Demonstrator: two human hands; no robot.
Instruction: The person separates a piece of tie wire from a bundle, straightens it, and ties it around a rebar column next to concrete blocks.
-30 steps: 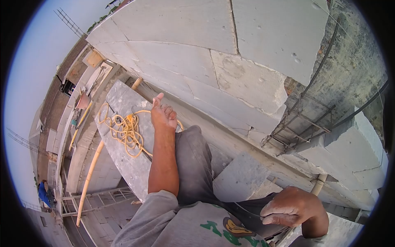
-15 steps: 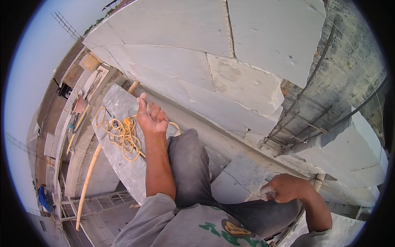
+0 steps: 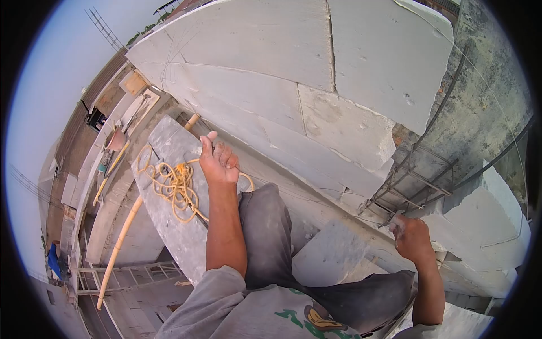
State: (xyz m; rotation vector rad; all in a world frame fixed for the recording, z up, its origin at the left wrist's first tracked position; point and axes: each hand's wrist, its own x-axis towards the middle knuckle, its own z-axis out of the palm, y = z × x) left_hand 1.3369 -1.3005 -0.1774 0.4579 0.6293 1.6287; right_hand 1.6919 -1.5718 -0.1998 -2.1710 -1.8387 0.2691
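Note:
My left hand (image 3: pixel 219 161) is raised above a grey board, fingers curled and thumb up, closed on a thin line that trails off to its right. Beside it, a tangled yellow rope (image 3: pixel 179 183) lies on the dusty grey board (image 3: pixel 164 133). My right hand (image 3: pixel 413 240) is closed, thumb against the fingers, near the foot of a steel rebar cage (image 3: pixel 420 183). The line at its fingertips is very faint. Pale wall blocks (image 3: pixel 254 42) rise in front of both hands.
A bamboo pole (image 3: pixel 119 251) slants down at the left, near a metal ladder-like frame (image 3: pixel 130 277). Tools lie on a ledge beyond, including a yellow-handled one (image 3: pixel 111 172). A loose grey slab (image 3: pixel 327 254) sits between my knees. A broken-edged block (image 3: pixel 480 209) stands right of the rebar.
My right hand has moved up and away from my body, from over my knee to the rebar's foot. My left hand stays raised and closed. The view has shifted slightly.

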